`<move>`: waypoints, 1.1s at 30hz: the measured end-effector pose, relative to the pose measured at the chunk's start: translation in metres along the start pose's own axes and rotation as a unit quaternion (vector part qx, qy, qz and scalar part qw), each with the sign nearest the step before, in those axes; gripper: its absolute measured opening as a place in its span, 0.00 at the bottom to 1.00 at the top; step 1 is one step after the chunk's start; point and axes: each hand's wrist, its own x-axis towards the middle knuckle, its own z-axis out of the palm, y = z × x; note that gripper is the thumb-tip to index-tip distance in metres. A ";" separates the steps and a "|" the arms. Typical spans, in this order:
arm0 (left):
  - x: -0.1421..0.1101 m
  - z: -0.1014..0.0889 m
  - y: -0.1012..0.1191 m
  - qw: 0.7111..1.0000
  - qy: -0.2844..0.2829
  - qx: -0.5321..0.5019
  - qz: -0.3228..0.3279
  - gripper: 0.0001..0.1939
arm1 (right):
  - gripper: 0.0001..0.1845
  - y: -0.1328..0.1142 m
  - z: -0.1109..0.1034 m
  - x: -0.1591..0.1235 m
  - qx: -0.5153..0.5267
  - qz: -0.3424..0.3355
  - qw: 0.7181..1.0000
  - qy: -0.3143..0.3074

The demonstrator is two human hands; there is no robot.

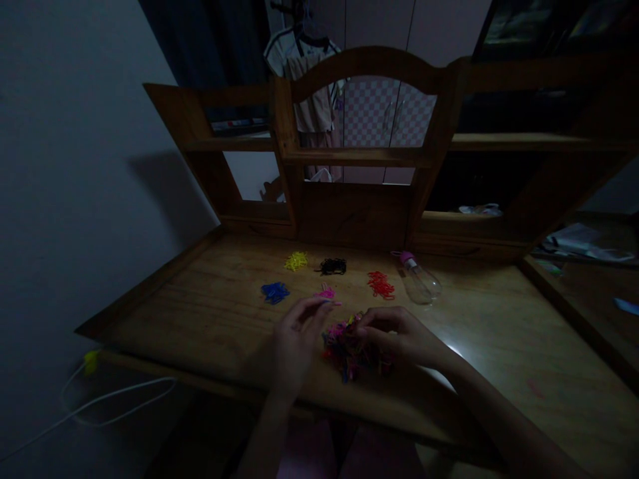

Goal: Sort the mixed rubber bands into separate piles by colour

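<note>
Pinching one pink clip (336, 303) between thumb and index, the fingers of the left hand (297, 336) stand just in front of the small pink pile (326, 292); the right hand (397, 332) reaches into the one mixed-colour pile (352, 352), its fingers bent together at the top, though I cannot tell whether they grip a piece; five single-colour piles lie apart on the wooden counter (200, 313), beyond the mixed one: one yellow (296, 261) and one black (333, 267) farthest back, one blue (274, 292) at left, the pink in the middle, one red (381, 285) at right; pieces within each are too small to count; one clear bulb-shaped bottle (423, 286) with one purplish-pink cap (407, 257) lies tipped over, just right of the red pile.
</note>
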 end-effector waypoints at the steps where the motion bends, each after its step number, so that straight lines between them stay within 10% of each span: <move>1: 0.009 -0.014 -0.005 0.998 0.045 0.038 0.011 0.14 | 0.15 0.001 -0.001 0.000 -0.008 0.001 1.000 0.010; 4: 0.041 -0.063 -0.029 0.970 0.129 0.193 0.071 0.15 | 0.14 0.005 -0.004 0.002 -0.018 -0.005 0.999 0.045; 11: 0.079 -0.116 -0.065 0.914 -0.029 0.382 0.134 0.13 | 0.14 0.010 -0.008 0.003 -0.014 0.013 0.997 0.079; 19: 0.044 -0.093 -0.026 0.929 -0.001 0.338 0.154 0.14 | 0.14 0.015 -0.019 0.008 0.022 0.048 0.979 0.195; 26: -0.035 -0.037 -0.005 0.944 -0.243 0.207 0.082 0.16 | 0.13 0.023 -0.024 0.008 0.000 0.044 0.975 0.219; 33: -0.055 -0.015 -0.018 0.945 -0.262 0.189 0.057 0.19 | 0.15 0.027 -0.024 0.009 -0.017 0.049 0.972 0.228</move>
